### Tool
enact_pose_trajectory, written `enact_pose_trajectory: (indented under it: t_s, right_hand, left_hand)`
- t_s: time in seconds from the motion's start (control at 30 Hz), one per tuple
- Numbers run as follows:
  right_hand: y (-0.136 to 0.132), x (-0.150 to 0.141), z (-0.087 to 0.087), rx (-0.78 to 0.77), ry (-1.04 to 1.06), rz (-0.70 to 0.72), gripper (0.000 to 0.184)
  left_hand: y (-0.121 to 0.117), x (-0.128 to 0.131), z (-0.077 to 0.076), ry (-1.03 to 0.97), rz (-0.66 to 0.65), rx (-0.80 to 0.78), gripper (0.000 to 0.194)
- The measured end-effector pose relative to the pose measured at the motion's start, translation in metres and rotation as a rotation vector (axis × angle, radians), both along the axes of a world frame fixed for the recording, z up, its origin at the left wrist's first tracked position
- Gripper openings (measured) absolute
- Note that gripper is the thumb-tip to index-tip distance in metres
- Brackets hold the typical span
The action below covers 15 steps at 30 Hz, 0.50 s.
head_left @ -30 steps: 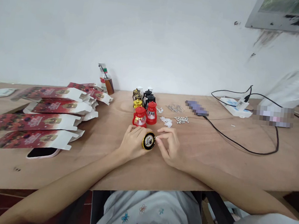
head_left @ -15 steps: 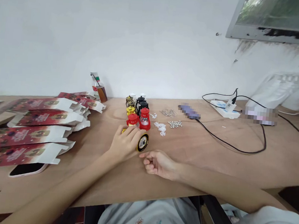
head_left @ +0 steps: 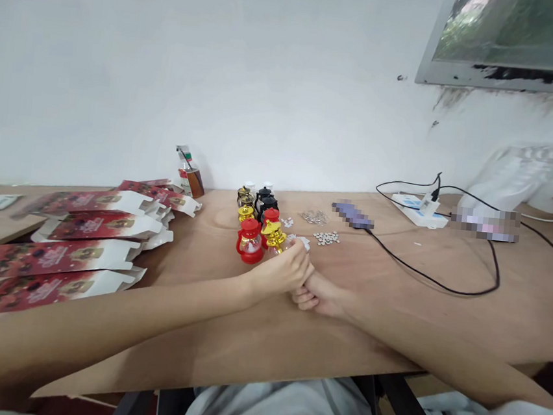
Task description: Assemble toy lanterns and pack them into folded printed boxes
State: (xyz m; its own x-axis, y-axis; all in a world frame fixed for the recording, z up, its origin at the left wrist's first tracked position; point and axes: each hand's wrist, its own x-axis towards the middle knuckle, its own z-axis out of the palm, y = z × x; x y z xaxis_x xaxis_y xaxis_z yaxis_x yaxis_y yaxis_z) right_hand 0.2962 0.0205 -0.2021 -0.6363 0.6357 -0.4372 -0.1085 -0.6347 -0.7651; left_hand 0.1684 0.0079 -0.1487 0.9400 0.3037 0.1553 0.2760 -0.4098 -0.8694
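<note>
My left hand [head_left: 284, 268] is closed round a small gold lantern [head_left: 274, 233]. Its gold top and part of its clear glass show above the fingers; the lantern leans, and its base is hidden. My right hand [head_left: 317, 295] meets the left one with its fingers curled. Whatever it grips is hidden. Just left of the held lantern stands a red lantern [head_left: 251, 241]. Behind are another red lantern [head_left: 270, 216], a second gold lantern [head_left: 246, 214] and black lanterns [head_left: 267, 205] in two rows.
Small white pieces [head_left: 305, 243], round silver discs [head_left: 327, 238] and thin metal bits [head_left: 314, 217] lie beyond my hands. Red printed boxes [head_left: 83, 228] fill the left side. A bottle [head_left: 191, 176], a power strip [head_left: 417, 211] and a black cable [head_left: 411, 279] are farther off.
My left hand has moved right, up against my right hand. The gold lantern now shows its top instead of its round base. The view has shifted slightly.
</note>
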Motion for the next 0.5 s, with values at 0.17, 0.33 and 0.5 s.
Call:
enact_pose_trajectory:
  t_s: [0.17,0.33,0.5]
  right_hand:
    - [0.031,0.045,0.016,0.073,-0.283,-0.097,0.032]
    - [0.055,0.089,0.011,0.263,-0.336,-0.500,0.028]
    - [0.092,0.108,0.001,0.481,-0.400,-0.834,0.027]
  left_hand:
    - [0.014,0.001,-0.020,0.041,0.121,-0.031,0.016]
    - [0.013,0.009,-0.041,-0.007,0.058,-0.122,0.035]
    - [0.008,0.015,-0.043,0.425,0.231,0.149,0.057]
